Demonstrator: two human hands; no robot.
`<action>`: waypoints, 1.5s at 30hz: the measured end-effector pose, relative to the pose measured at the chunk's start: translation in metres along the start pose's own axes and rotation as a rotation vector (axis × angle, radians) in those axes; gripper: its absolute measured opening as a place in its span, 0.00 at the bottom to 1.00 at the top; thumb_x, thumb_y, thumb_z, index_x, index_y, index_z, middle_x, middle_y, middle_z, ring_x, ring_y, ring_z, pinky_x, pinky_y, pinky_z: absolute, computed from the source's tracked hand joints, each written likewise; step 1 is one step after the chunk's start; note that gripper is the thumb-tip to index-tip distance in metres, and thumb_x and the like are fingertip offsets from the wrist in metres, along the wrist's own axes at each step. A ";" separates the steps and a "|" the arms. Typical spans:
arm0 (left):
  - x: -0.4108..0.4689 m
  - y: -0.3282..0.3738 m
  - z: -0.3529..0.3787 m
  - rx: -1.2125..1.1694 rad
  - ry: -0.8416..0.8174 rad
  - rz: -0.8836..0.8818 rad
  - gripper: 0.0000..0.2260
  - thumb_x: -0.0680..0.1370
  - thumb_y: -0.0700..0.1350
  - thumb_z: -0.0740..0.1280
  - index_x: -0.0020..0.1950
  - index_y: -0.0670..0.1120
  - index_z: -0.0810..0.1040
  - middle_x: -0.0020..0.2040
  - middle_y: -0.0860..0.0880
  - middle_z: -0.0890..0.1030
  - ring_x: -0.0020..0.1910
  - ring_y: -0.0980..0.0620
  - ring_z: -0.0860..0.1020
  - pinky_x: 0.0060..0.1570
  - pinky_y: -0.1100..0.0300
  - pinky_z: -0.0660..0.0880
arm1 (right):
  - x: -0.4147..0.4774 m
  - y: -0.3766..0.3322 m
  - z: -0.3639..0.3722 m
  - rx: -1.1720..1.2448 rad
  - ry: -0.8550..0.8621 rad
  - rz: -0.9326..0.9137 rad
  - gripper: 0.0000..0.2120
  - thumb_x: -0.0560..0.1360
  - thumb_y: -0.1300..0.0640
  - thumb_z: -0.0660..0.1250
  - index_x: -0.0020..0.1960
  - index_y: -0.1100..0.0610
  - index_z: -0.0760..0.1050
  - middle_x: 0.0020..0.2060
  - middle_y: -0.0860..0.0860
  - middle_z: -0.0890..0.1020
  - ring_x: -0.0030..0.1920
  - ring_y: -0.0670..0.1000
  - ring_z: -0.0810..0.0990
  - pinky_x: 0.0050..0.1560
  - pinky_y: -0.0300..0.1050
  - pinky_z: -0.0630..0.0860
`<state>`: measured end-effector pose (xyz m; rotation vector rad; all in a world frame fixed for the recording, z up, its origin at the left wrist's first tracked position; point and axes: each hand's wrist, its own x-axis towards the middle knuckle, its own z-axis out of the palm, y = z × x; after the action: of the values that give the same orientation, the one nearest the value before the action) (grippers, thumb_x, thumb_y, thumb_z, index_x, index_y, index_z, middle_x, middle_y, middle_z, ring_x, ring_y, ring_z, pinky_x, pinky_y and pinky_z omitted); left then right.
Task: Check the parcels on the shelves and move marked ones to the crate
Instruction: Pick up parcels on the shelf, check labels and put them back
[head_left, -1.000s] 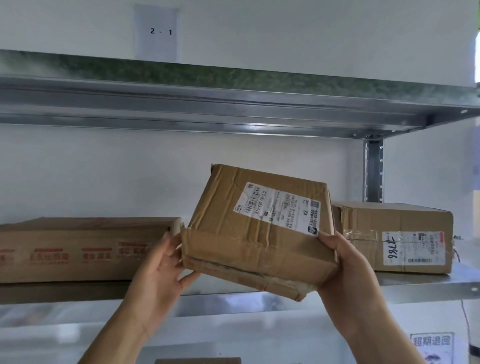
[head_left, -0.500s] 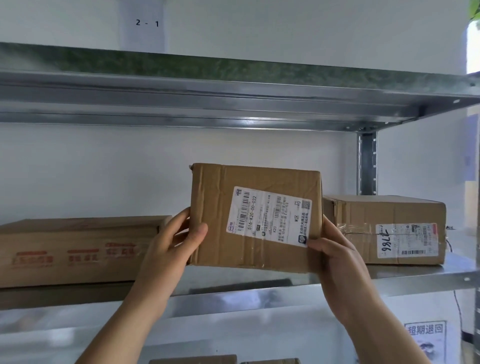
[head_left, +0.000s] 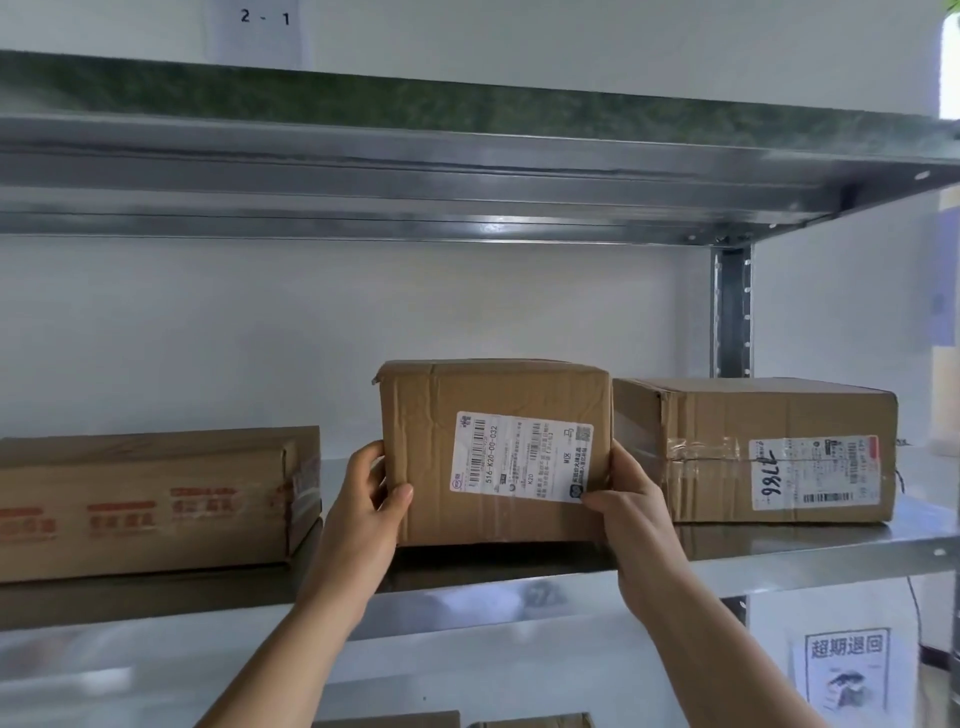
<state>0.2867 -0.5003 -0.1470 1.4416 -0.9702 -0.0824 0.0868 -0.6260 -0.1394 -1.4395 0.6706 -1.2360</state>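
**Colleague:** What is that metal shelf (head_left: 779, 545) holding?

**Me:** It is carrying three cardboard cartons in a row. A long flat carton (head_left: 145, 504) with red print is lying at the left, well apart from the others. A taped parcel (head_left: 753, 452) with "7786" handwritten on its label is sitting at the right. The middle parcel (head_left: 493, 452) is the one I am holding, and it is standing just beside the taped one. Two more carton tops (head_left: 395, 719) are peeking in at the bottom edge, on a lower level.

**Colleague:** And your hands?

**Me:** Both are gripping the middle parcel. My left hand (head_left: 371, 499) is wrapping its left edge, thumb lying across the front. My right hand (head_left: 631, 504) is clasping the lower right edge, thumb pressing by the corner of the shipping label (head_left: 522, 457).

**Colleague:** Which way is it pointing?

**Me:** It is sitting upright with its base down on the shelf, close to the front lip. The labelled face is looking straight at me. That face is running wider than tall, so its long side is lying along the shelf. How deep the parcel goes, I cannot tell. The label itself is turned sideways, its barcode and "516-K20-00-032" reading bottom to top.
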 end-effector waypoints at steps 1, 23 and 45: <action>0.001 -0.002 0.000 0.025 0.002 -0.008 0.20 0.82 0.42 0.65 0.72 0.56 0.66 0.67 0.51 0.78 0.66 0.49 0.77 0.68 0.45 0.73 | 0.002 0.002 0.001 -0.014 0.006 -0.005 0.32 0.72 0.78 0.56 0.62 0.49 0.80 0.52 0.50 0.87 0.57 0.53 0.82 0.60 0.53 0.79; -0.023 0.008 -0.012 0.012 0.187 0.059 0.21 0.83 0.42 0.63 0.76 0.51 0.67 0.74 0.54 0.70 0.73 0.56 0.68 0.68 0.62 0.64 | -0.047 0.000 0.007 -0.023 0.209 -0.330 0.23 0.82 0.64 0.64 0.73 0.46 0.72 0.64 0.38 0.77 0.67 0.47 0.76 0.63 0.38 0.71; -0.032 -0.014 -0.260 -0.035 0.483 0.292 0.13 0.81 0.48 0.67 0.66 0.51 0.79 0.63 0.57 0.80 0.64 0.56 0.77 0.65 0.64 0.72 | -0.153 -0.023 0.226 0.125 0.006 -0.312 0.17 0.81 0.58 0.66 0.69 0.46 0.75 0.66 0.43 0.78 0.67 0.45 0.75 0.65 0.42 0.72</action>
<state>0.4281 -0.2803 -0.1316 1.1956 -0.7604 0.4432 0.2456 -0.4021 -0.1424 -1.4729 0.3732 -1.4958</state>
